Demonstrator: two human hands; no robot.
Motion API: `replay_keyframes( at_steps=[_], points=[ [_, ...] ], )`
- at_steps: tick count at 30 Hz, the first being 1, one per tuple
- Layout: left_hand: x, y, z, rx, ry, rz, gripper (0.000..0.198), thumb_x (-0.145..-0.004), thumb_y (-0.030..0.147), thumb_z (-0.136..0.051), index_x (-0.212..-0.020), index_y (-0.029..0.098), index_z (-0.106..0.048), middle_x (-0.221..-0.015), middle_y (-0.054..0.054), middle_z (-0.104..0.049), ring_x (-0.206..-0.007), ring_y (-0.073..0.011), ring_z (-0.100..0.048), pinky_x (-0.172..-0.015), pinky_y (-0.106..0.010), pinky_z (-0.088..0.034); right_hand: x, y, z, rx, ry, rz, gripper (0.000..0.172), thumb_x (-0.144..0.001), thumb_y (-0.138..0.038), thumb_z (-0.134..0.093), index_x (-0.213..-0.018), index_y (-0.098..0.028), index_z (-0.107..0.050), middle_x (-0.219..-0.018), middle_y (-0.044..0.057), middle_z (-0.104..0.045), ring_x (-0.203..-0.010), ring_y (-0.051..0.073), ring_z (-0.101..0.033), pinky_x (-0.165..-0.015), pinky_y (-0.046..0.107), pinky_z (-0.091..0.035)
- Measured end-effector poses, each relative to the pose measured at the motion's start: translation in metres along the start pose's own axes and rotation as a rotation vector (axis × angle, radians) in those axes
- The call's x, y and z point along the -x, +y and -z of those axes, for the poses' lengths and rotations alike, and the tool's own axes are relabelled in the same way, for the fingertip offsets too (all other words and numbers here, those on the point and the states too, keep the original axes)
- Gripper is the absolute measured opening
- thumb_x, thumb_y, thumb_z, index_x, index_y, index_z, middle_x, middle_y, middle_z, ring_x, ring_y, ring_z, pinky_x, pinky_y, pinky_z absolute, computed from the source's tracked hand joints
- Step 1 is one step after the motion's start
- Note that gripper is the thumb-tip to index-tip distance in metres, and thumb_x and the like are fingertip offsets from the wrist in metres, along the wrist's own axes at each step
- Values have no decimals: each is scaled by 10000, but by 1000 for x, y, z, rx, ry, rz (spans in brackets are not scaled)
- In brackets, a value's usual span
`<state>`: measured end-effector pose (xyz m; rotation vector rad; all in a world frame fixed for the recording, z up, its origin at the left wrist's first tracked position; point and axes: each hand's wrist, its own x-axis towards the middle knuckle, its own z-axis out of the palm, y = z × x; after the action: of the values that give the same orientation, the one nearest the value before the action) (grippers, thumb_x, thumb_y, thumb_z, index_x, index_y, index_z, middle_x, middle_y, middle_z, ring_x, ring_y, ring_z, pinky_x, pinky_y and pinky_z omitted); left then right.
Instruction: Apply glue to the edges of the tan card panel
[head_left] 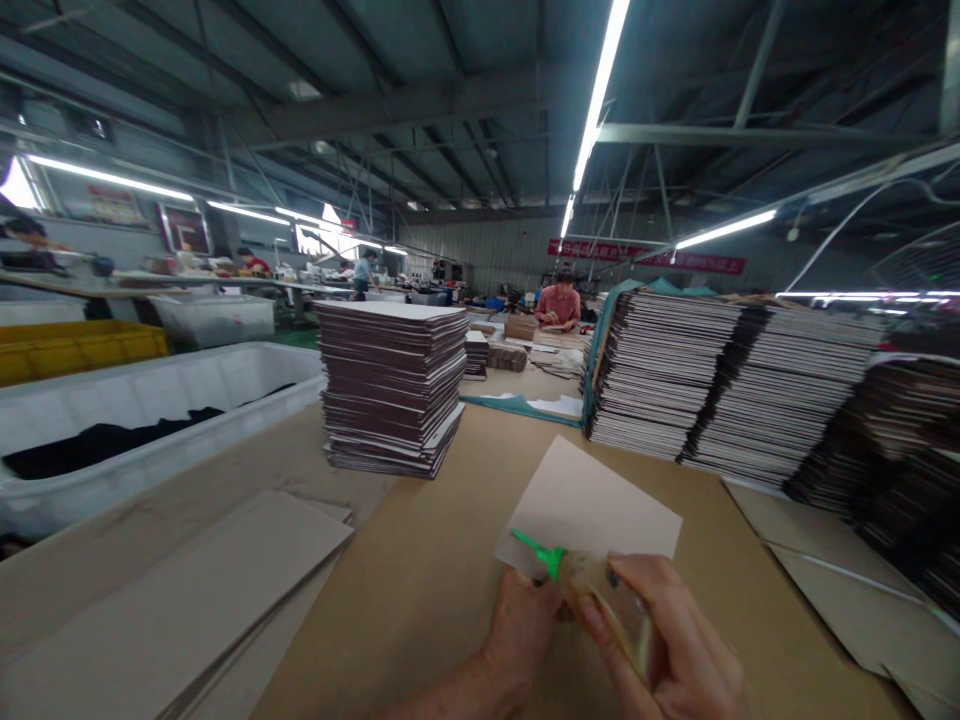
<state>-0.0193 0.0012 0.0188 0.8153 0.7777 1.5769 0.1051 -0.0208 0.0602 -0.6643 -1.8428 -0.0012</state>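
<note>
My right hand (667,640) is wrapped round a clear squeeze bottle (611,600) with a green nozzle (540,553) that points left over the near edge of a pale card sheet (592,505) on the brown table. My left hand (525,625) sits just left of the bottle at the sheet's near edge, fingers curled beneath the nozzle; what they grip is hidden.
A tall stack of dark boards (391,385) stands ahead left, wider stacks (731,385) to the right. Flat grey boards (172,600) lie at left beside a white tub (150,410). Yellow crate (75,345) far left. A person in pink (559,305) sits at the back.
</note>
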Motion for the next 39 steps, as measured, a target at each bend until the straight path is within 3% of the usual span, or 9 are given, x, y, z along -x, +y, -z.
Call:
replay_keyframes(
  at_steps=[3, 6, 11, 14, 20, 24, 29, 33, 39],
  points=[
    [-1, -6, 3, 35, -35, 7, 315, -663, 437, -731, -847, 185, -687, -796, -44, -686, -657, -185, -583, -620, -282, -461, 2, 1, -1, 5, -27, 3, 205, -981, -300, -561, -1149, -186, -532, -1068, 91, -563, -917, 206, -590, -749, 258, -487],
    [-2, -10, 6, 73, -67, 39, 447, -693, 602, -613, -815, 179, -691, -822, -71, -697, -674, -208, -600, -638, -314, -482, 2, 0, 0, 18, -57, 43, 196, -990, -294, -545, -1158, -194, -522, -1084, 81, -557, -912, 184, -595, -768, 242, -482],
    [-2, -11, 9, -18, -47, 17, 384, -707, 387, -756, -1012, 168, -678, -952, -73, -709, -763, -208, -622, -631, -274, -471, -14, 7, 7, 22, 57, 43, 212, -967, -310, -581, -1130, -182, -535, -1036, 69, -564, -901, 180, -583, -761, 224, -485],
    [0, -10, 10, -48, -75, 28, 429, -759, 408, -722, -1114, 179, -643, -1042, -87, -695, -840, -237, -632, -652, -296, -492, -22, 10, 10, 47, 89, 25, 210, -958, -316, -590, -1112, -183, -539, -1024, 68, -563, -892, 191, -579, -750, 241, -488],
    [1, -9, 9, -94, -78, -5, 365, -756, 412, -722, -1038, 185, -679, -941, -66, -709, -777, -220, -626, -634, -279, -480, -21, 7, 12, 46, 32, 69, 215, -981, -316, -569, -1141, -179, -527, -1028, 73, -558, -875, 172, -595, -703, 206, -503],
    [0, -8, 7, -114, -80, 3, 362, -763, 397, -707, -1061, 192, -681, -1053, -79, -683, -859, -245, -620, -657, -303, -496, -22, 6, 14, 48, 74, 71, 218, -962, -289, -585, -1138, -176, -528, -1029, 84, -558, -876, 185, -592, -700, 218, -510],
    [-1, -7, 8, -65, -84, -19, 301, -711, 426, -764, -870, 176, -711, -789, -30, -697, -690, -180, -607, -615, -259, -476, -18, 3, 11, -28, -21, 15, 181, -973, -292, -551, -1127, -199, -532, -1009, 68, -566, -868, 178, -600, -700, 215, -513],
    [-3, -14, 14, 7, -55, 68, 465, -705, 444, -775, -1070, 177, -669, -1020, -88, -702, -861, -241, -634, -671, -309, -518, -25, 6, 17, 16, 88, 3, 226, -955, -364, -597, -1104, -199, -553, -1037, 61, -570, -874, 182, -592, -719, 215, -507],
    [-3, -19, 12, 10, 32, 79, 556, -634, 449, -823, -1083, 165, -660, -1040, -112, -700, -854, -267, -654, -636, -333, -559, -46, 17, 28, 48, 256, -108, 254, -938, -399, -605, -1084, -195, -566, -991, 38, -573, -821, 185, -570, -698, 251, -469]
  ],
)
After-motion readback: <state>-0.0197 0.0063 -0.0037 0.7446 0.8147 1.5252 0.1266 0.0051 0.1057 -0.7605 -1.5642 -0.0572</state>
